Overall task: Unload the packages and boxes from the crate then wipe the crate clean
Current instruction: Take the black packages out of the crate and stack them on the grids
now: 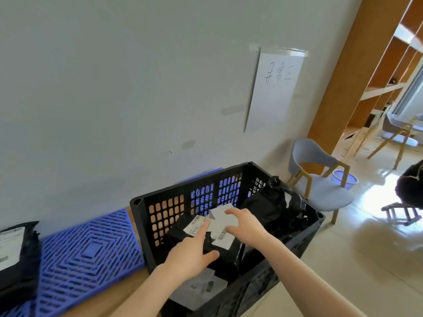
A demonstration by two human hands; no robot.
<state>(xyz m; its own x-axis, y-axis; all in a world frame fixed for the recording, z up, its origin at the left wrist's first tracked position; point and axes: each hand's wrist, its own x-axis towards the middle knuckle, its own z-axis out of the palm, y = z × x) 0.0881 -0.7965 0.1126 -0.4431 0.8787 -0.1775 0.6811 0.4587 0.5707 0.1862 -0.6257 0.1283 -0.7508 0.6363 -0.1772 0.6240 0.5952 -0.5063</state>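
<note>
The package (207, 242), a black wrapped parcel with white barcode labels on top, lies in the middle of the crate (160, 216), and both hands are on it. The left hand (194, 252) lies flat over its near end, fingers straight, forefinger reaching onto a label, thumb spread out to the side. The right hand (243, 225) has it at the far end, fingers bent over the white label there and thumb tucked in on the near side, so it looks like a grip.

From where I stand the crate is black with latticed walls. To the right inside it, a crumpled black bag (277, 202) stands up above the rim. At the near end, under the left wrist, lies a flat grey parcel (201, 287).

The crate sits close against the grey wall (114, 88), partly on a blue grid mat (89, 252) that runs off to the left over a wooden surface (135, 282). A black mailer (16, 255) with a white label rests on the mat at the far left.

On the wall above hangs a handwritten paper sign (277, 88). To the right stands a grey chair (320, 179) with wooden legs, a blue basin (344, 178) on the floor behind it, and wooden shelving (389, 65) beyond.
</note>
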